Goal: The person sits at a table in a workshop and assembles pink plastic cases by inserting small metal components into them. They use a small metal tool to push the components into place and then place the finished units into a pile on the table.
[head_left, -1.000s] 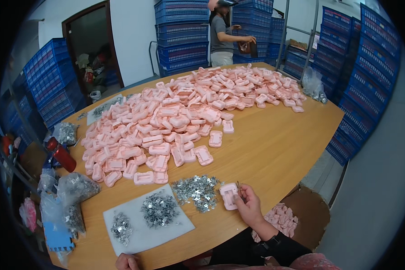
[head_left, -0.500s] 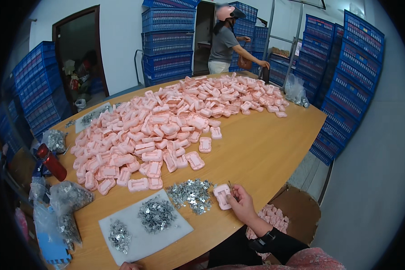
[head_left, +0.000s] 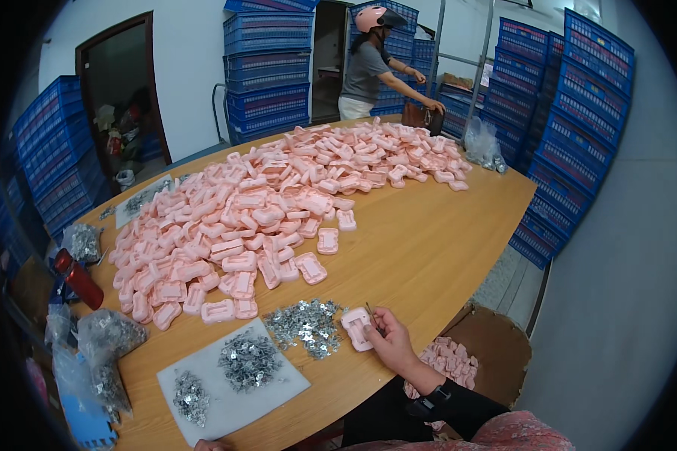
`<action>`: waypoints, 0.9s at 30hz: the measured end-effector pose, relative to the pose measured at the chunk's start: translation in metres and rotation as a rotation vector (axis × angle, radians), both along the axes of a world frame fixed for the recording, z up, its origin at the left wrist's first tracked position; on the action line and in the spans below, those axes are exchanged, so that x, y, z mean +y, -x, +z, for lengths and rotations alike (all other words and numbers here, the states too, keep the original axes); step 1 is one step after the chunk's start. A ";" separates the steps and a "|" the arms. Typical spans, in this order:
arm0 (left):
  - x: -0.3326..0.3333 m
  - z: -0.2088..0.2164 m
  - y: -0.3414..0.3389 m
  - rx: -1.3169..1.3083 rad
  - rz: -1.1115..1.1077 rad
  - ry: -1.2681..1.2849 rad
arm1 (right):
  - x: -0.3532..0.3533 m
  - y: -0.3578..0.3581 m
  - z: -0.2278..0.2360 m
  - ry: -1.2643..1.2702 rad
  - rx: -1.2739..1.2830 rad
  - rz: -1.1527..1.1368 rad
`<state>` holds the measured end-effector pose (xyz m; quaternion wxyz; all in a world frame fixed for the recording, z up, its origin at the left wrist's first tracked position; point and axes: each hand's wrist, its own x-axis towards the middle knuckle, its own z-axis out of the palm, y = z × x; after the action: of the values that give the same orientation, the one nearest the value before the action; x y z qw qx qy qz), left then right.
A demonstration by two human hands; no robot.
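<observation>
My right hand (head_left: pixel 390 343) is closed at the table's near edge, thumb pressed on a pale pink plastic shell (head_left: pixel 357 329) with recesses in its upper face. A thin dark tool (head_left: pixel 374 319), perhaps tweezers, sticks up between the fingers of the same hand. Just left of the shell lies a heap of small silvery metal pieces (head_left: pixel 305 328). Only a bit of my left hand (head_left: pixel 211 446) shows at the lower edge, by the near corner of a white board (head_left: pixel 267 394); its fingers are mostly out of the picture. Two more piles of metal pieces (head_left: pixel 250 361) rest on that board.
A big mound of pink shells (head_left: pixel 233 218) covers the table's far half. Bags of metal pieces (head_left: pixel 113 331) and a red bottle (head_left: pixel 80 279) stand left. A box of pink parts (head_left: pixel 496 353) sits below right. Beyond, a helmeted person (head_left: pixel 368 71) stands near blue crates (head_left: pixel 267 75).
The whole view has shifted slightly. My right hand still holds the shell and the thin tool. Across the table, the person's brown bag has come down onto the table's far edge.
</observation>
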<state>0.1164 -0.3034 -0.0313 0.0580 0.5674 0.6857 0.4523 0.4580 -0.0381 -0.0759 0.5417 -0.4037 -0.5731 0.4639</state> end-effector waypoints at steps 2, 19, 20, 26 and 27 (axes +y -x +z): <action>0.000 0.001 -0.002 -0.010 0.002 0.000 | 0.000 -0.001 -0.001 0.005 -0.014 -0.001; 0.001 0.002 -0.002 -0.008 0.008 -0.005 | -0.002 0.000 0.007 0.009 -0.048 -0.008; 0.000 0.000 -0.001 -0.008 0.006 -0.009 | -0.002 0.001 0.008 0.011 -0.026 0.001; 0.000 -0.003 0.001 -0.010 0.001 -0.022 | -0.003 0.002 0.012 0.027 -0.018 0.020; -0.001 -0.003 0.001 -0.004 0.003 -0.021 | -0.004 0.002 0.013 0.030 -0.036 0.019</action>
<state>0.1156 -0.3042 -0.0343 0.0529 0.5660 0.6816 0.4607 0.4560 -0.0422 -0.0633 0.5208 -0.4146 -0.5795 0.4701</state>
